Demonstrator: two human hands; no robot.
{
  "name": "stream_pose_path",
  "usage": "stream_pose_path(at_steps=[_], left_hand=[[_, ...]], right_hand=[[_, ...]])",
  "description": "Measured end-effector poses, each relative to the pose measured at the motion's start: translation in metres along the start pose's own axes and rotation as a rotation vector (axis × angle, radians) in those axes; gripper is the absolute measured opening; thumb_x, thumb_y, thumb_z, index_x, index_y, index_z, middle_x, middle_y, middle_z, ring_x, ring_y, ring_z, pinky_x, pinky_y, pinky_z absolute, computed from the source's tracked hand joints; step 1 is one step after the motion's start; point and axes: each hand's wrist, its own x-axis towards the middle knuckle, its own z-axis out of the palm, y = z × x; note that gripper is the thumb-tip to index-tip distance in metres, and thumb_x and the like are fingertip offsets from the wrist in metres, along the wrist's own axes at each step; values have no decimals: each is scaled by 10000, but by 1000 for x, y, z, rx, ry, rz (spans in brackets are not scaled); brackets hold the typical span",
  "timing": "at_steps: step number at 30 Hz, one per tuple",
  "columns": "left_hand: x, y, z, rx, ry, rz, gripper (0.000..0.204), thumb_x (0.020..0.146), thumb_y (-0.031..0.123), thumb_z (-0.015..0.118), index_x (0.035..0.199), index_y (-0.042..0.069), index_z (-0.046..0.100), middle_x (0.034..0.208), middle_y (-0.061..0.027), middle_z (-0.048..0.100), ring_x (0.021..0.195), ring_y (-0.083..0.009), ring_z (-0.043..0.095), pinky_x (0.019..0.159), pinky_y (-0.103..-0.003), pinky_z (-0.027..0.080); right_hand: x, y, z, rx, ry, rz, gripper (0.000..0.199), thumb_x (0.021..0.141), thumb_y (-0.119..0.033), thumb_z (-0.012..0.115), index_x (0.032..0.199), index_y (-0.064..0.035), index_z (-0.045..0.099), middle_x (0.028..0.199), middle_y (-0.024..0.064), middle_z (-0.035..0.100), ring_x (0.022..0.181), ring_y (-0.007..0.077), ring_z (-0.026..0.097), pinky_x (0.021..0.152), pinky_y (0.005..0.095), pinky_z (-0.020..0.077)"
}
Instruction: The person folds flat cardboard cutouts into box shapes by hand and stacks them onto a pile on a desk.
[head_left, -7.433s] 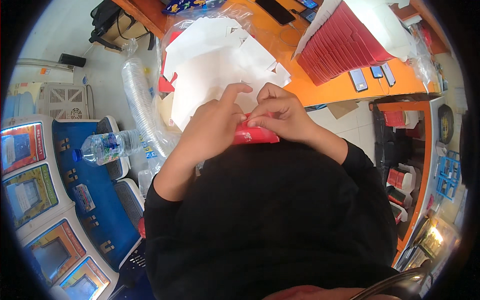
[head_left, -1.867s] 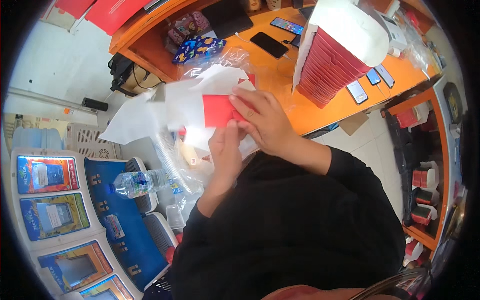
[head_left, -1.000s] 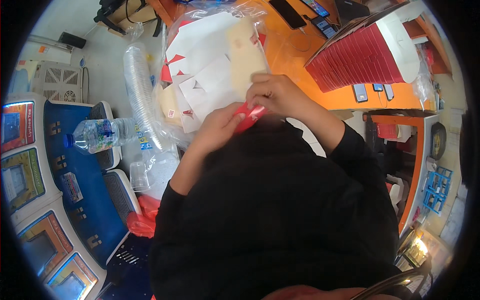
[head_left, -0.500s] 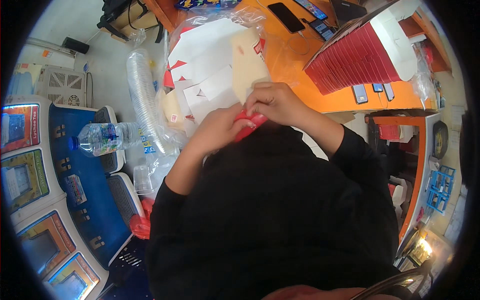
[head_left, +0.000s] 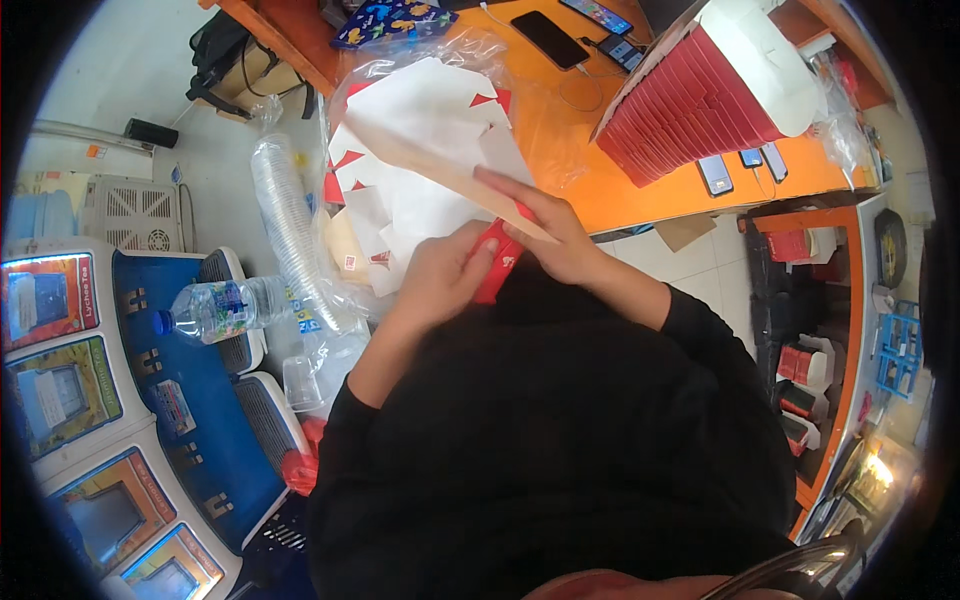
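Note:
In front of my black top, both hands hold a partly folded red paper food box (head_left: 494, 272). My left hand (head_left: 448, 275) is closed on its red side, thumb on top. My right hand (head_left: 553, 232) grips the upper right, fingers behind a long cream panel (head_left: 440, 172) that slants up to the left and is blurred. Whether the panel belongs to the red box is not fully clear. Just beyond my hands lies a pile of flat white-and-red box blanks (head_left: 430, 110) in clear plastic wrap.
A tall stack of red boxes (head_left: 690, 105) stands on the orange table (head_left: 610, 205), near several phones (head_left: 550, 40). To the left are nested clear cups (head_left: 290, 220), a water bottle (head_left: 225, 308) and a drink dispenser (head_left: 150, 375). An orange shelf (head_left: 850, 300) holds more boxes.
The cream panel has swung from upright on the right to a leftward slant. My right hand has opened from a pinch to a wider grip on it. The view has shifted slightly.

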Motion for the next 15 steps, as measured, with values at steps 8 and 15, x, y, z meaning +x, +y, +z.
stream_pose_path(at_steps=[8, 15], left_hand=[[5, 12, -4, 243, 58, 94, 227, 985, 268, 553, 1077, 82, 647, 711, -186, 654, 675, -393, 657, 622, -473, 503], [25, 9, 1, 714, 208, 317, 189, 878, 265, 692, 957, 102, 638, 704, -113, 662, 648, -323, 663, 572, -438, 500]], right_hand=[[-8, -4, 3, 56, 80, 5, 430, 993, -186, 591, 1360, 28, 523, 1364, 149, 569, 1171, 209, 592, 983, 337, 471], [12, -9, 12, 383, 229, 202, 928, 845, -301, 805, 1457, -34, 161, 1413, 220, 385, 1227, 262, 526, 925, 359, 520]])
